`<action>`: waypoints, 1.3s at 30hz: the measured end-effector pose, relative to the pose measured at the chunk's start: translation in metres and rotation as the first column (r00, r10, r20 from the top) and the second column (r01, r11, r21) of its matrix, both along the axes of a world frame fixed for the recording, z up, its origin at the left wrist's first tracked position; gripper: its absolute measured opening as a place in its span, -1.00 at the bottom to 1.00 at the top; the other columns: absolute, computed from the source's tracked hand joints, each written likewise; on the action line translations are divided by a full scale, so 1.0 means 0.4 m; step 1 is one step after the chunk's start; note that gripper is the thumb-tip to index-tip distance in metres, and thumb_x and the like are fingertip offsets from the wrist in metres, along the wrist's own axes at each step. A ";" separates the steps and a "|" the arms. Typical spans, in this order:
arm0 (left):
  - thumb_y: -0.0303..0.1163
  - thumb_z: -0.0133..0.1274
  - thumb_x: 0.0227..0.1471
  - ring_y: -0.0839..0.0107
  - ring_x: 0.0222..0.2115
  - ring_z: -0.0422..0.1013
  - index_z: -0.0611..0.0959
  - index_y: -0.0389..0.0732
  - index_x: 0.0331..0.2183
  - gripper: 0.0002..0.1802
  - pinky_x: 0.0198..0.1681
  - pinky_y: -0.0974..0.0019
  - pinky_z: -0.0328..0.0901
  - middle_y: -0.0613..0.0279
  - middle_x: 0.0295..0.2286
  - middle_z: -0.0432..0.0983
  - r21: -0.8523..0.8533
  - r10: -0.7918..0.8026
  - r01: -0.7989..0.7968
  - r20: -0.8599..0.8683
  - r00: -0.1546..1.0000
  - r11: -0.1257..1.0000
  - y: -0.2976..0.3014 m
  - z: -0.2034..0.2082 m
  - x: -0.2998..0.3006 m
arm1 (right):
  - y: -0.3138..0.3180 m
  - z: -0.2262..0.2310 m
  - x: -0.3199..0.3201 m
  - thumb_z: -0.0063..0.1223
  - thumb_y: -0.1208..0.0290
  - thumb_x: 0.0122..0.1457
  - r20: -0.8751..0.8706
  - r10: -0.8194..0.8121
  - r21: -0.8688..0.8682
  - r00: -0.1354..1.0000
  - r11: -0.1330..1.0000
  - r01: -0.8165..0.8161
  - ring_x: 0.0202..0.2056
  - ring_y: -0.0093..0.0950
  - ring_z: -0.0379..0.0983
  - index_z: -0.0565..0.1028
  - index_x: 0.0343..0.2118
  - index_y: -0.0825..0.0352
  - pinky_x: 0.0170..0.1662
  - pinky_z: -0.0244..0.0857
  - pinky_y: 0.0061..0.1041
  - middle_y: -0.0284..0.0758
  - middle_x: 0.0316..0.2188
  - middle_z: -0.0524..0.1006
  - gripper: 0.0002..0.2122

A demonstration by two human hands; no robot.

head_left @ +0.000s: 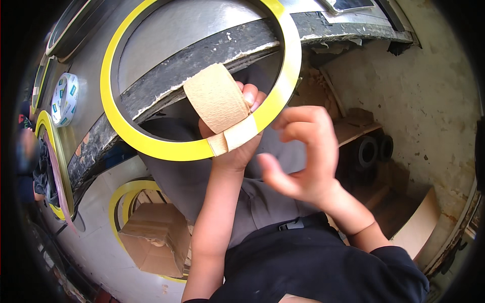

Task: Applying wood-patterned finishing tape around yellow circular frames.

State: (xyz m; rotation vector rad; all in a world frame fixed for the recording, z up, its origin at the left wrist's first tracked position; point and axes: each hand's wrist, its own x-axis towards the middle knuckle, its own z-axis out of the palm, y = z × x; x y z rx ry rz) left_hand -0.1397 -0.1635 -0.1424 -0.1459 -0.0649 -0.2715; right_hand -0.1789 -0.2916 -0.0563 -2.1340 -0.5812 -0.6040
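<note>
A large yellow ring (177, 150) with a dark inner edge stands tilted in front of me. My left hand (240, 154) is behind its lower part, with fingers wrapped round a wide roll of tan, crepe-like tape (217, 98). Some of the hand is hidden by the roll and the ring. A tan tape strip (240, 135) lies across the ring's lower rim, just below the roll. To the right of the rim, my right hand (308, 156) is open, its fingers bent and thumb apart, slightly blurred, with nothing in it.
A worn metal-topped bench (202, 22) with a chipped dark edge stretches ahead. On its left side is a white printed tape roll (64, 99). More yellow rings (118, 202) surround a cardboard box (156, 237) at lower left. Dark rolls (368, 151) and cardboard sit at right, beside a stained wall (429, 96).
</note>
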 end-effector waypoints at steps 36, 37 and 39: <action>0.18 0.09 0.14 0.40 0.23 0.11 0.37 0.13 0.19 -0.32 0.22 0.10 0.08 0.43 0.12 0.29 0.491 -0.071 0.106 -0.088 0.994 0.865 -0.006 0.014 -0.188 | 0.046 -0.029 -0.023 0.39 0.46 -0.12 -0.167 -0.075 0.063 0.983 0.994 0.087 -0.26 -0.26 0.52 0.53 -0.25 0.25 -0.22 0.43 -0.33 -0.26 -0.23 0.50 -0.67; 0.14 -0.11 0.24 0.33 0.23 0.13 0.33 -0.02 0.20 -0.36 0.26 0.12 0.07 0.30 0.14 0.26 0.360 -0.054 0.079 -0.079 0.995 0.930 -0.001 0.016 -0.192 | 0.044 -0.026 -0.026 0.39 0.46 -0.12 -0.166 -0.073 0.066 0.983 0.994 0.085 -0.26 -0.26 0.52 0.53 -0.25 0.25 -0.22 0.43 -0.33 -0.26 -0.23 0.50 -0.67; 0.10 -0.30 0.34 0.25 0.24 0.15 0.28 -0.16 0.22 -0.36 0.31 0.15 0.07 0.17 0.15 0.23 0.220 -0.040 0.055 -0.072 0.997 0.974 0.015 0.019 -0.207 | 0.035 -0.022 -0.032 0.35 0.48 -0.07 -0.313 -0.047 0.022 0.949 0.998 0.057 -0.31 -0.33 0.53 0.56 -0.28 0.22 -0.30 0.43 -0.39 -0.30 -0.23 0.50 -0.75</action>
